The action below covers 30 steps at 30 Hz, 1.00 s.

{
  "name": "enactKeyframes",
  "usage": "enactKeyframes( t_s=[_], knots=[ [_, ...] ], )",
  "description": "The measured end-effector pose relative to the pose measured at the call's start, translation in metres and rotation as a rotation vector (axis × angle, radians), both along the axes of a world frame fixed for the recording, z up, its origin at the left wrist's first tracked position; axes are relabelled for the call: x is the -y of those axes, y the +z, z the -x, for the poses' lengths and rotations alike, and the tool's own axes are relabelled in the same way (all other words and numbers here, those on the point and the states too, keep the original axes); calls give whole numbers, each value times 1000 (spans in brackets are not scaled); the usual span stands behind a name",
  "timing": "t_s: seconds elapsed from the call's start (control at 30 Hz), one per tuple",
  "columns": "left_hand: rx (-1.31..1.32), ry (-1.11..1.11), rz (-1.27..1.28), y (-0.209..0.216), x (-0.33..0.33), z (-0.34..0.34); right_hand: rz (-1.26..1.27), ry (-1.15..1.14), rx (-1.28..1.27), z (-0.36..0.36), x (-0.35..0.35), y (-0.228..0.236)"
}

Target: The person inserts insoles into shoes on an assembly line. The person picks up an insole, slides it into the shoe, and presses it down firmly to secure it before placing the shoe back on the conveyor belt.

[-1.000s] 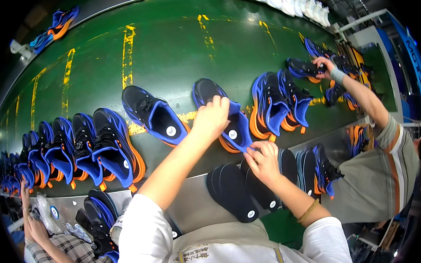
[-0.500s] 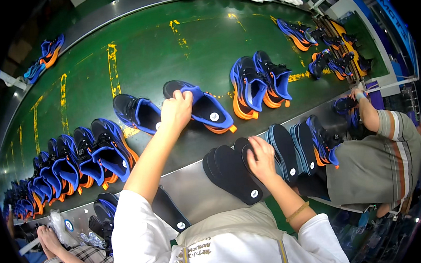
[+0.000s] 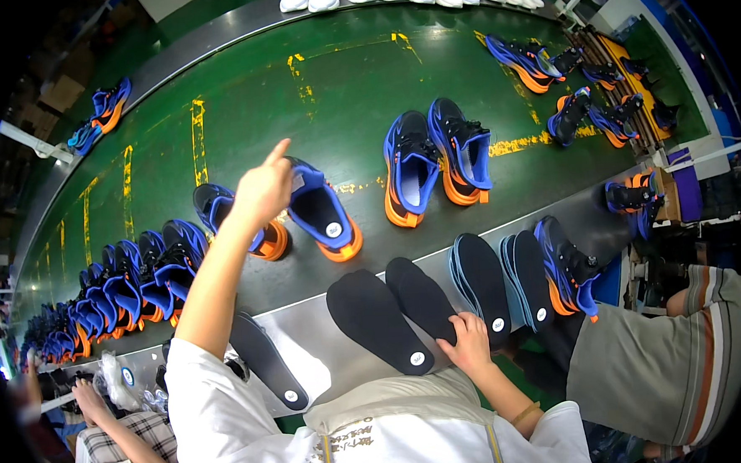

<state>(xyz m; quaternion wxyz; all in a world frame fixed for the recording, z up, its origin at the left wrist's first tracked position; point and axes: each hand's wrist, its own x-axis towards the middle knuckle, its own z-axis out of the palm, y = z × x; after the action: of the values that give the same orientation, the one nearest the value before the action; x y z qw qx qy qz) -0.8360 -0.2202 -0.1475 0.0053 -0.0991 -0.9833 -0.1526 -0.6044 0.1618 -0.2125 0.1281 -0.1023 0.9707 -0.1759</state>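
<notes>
On the green belt, my left hand (image 3: 261, 189) rests half-open on a blue shoe (image 3: 319, 211) bearing a round white sticker; my right hand (image 3: 468, 344) presses open fingers onto a black insole (image 3: 420, 300).

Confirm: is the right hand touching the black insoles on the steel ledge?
Touching. The head view shows the right hand with fingers resting on the heel end of a black insole on the steel ledge.

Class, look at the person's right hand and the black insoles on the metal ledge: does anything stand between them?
Nothing visible does. The right hand already rests on the near end of a black insole, beside another insole on the metal ledge.
</notes>
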Motion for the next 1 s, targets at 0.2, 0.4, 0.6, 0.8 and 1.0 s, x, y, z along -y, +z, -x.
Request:
enactKeyframes(
  t_s=[0.2,0.4,0.6,0.8,1.0],
  knots=[
    [96,106,-1016,13,-27,36,443,-176,-108,41,-11,62],
    [-53,-197,-148,-31,-155,57,430,-177,-416,142,-22,118],
    [250,240,-652,-60,-182,96,222,116,-403,209,6,135],
    [374,506,-896,-66,-189,83,-16,275,-285,249,42,67],
    [372,620,-1089,-77,-197,76,-131,197,-237,268,67,15]
  ],
)
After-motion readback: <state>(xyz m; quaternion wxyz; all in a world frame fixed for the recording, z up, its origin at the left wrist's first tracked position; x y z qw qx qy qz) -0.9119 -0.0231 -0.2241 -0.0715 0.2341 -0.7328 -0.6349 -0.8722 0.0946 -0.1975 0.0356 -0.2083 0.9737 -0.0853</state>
